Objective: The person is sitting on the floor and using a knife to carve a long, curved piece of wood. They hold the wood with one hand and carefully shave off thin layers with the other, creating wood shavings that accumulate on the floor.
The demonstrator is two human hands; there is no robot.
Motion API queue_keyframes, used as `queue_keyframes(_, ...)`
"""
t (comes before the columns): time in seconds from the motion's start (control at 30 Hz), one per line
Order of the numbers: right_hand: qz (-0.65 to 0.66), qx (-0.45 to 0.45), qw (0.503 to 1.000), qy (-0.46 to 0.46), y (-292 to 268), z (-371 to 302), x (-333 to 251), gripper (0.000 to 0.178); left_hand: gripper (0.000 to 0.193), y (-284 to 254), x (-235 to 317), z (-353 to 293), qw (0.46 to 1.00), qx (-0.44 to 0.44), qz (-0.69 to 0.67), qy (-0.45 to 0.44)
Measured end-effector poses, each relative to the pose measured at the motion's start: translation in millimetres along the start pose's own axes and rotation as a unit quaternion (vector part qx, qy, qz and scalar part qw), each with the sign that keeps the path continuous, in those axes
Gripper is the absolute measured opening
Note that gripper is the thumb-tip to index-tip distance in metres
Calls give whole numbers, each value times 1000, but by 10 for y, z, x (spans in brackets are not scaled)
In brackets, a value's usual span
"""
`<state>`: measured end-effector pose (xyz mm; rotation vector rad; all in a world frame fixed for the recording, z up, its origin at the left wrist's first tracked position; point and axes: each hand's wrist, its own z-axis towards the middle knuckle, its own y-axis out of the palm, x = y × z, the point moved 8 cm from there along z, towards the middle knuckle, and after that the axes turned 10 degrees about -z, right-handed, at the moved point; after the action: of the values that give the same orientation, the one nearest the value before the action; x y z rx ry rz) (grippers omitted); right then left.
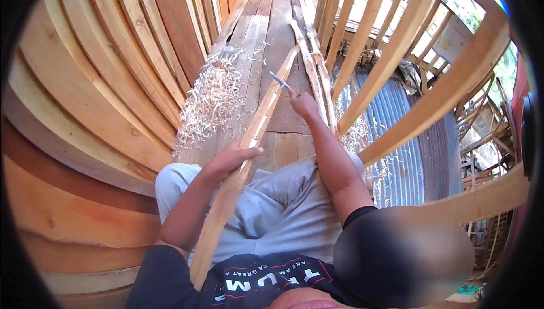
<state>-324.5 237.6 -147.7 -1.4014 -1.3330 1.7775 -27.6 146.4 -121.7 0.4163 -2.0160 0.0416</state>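
Observation:
A long pale strip, which looks like split bamboo [262, 117], slants from my lap up and away over the plank floor. My left hand [231, 160] is closed round it near my knee, thumb across its top. Farther along, my right hand [304, 105] grips the handle of a knife [279, 80]. The blade points away to the left and crosses the strip near its far end; whether it touches cannot be told. The strip's near end rests against my shirt.
Curly shavings [215, 90] lie heaped on the plank floor [280, 113] at left. Two long pale poles [310, 76] lie along the right side. Boards line the left wall [85, 90]; a slatted railing [374, 82] stands at right, with corrugated metal sheets [394, 139] below.

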Motion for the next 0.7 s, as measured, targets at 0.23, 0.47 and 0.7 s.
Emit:
queue_keyframes(0.23, 102, 89, 989, -55, -346, -38, 242, 58, 48, 398, 426, -269, 990, 7, 123, 67)
queue_keyframes(0.47, 207, 192, 959, -14, -984, -385, -58, 46, 53, 749, 852, -641, 983, 5, 151, 104)
queue_keyframes(0.7, 168, 63, 983, -36, -537, -212, 0, 57, 53, 491, 647, -552, 987, 22, 112, 111)
